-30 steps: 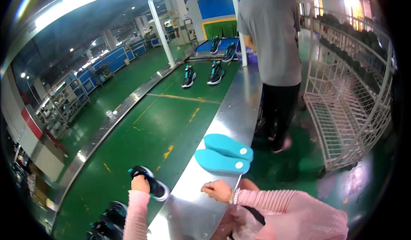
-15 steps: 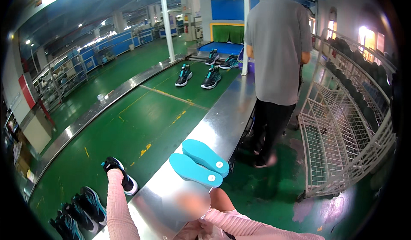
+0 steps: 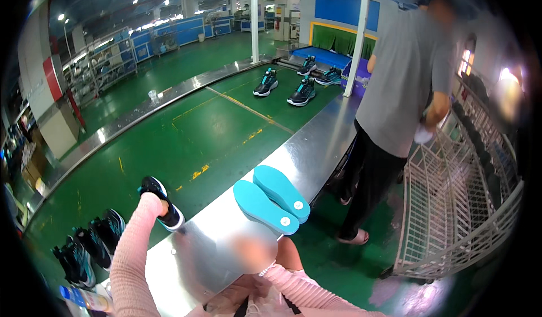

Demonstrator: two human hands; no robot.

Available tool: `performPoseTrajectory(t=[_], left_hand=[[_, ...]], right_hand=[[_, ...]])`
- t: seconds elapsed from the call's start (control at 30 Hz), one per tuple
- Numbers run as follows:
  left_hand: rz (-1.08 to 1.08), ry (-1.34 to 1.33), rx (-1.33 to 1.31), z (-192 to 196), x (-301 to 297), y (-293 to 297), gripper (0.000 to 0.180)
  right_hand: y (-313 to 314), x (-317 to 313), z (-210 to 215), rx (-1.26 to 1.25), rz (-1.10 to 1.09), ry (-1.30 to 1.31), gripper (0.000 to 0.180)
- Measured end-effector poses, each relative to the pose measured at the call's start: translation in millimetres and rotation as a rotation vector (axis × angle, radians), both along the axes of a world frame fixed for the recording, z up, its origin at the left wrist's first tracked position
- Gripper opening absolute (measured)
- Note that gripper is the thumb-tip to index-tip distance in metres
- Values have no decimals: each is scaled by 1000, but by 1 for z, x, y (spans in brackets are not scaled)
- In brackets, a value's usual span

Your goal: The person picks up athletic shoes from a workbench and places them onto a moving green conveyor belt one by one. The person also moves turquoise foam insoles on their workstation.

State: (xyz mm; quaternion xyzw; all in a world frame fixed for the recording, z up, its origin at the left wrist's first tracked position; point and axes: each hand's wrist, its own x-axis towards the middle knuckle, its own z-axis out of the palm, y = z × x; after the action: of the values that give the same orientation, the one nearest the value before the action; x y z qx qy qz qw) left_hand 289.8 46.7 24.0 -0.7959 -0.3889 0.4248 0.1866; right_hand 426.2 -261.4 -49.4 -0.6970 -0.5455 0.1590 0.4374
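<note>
A black sneaker (image 3: 171, 220) with teal trim and a white sole rests on the green belt by the metal ledge. My left hand (image 3: 161, 205) is at its collar, gripping it, with the fingers mostly hidden. My right hand (image 3: 251, 253) is over the ledge close to my body, so smeared that neither its fingers nor anything in them can be made out. Beyond it, two teal insoles lie side by side, the nearer insole (image 3: 262, 205) and the farther insole (image 3: 280, 191), each with a round white spot at the heel.
Several black sneakers (image 3: 100, 240) stand at the lower left, near a blue-capped bottle (image 3: 84, 298). More sneakers (image 3: 302, 92) sit farther up the belt. At right, a co-worker (image 3: 398, 79) stands beside a white wire cart (image 3: 446, 204). A white post (image 3: 358, 40) rises from the ledge.
My view has shifted, bringing the bottle into sight. The co-worker has turned and leaned toward the cart, and a white thing now shows at their hand. My left hand stays at the sneaker.
</note>
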Motion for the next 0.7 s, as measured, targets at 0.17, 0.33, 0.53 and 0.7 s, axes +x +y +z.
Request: performPoseTrajectory(t=[0.17,0.33,0.53,0.7], left_hand=[[-102,-14,188,17,33,-31,65],[329,-178,-1,12,-5,-18,38],[-178,-1961,576,-16,-10,-98,31],[215,-2134,503,-68,-8,-102,38]], right_hand=[[2,0,-31,100,-183,267,23],[-5,-6,24,64,-11,316,18],[-5,6,7,17,-128,141,24],[2,22,-28,184,0,-578,24]])
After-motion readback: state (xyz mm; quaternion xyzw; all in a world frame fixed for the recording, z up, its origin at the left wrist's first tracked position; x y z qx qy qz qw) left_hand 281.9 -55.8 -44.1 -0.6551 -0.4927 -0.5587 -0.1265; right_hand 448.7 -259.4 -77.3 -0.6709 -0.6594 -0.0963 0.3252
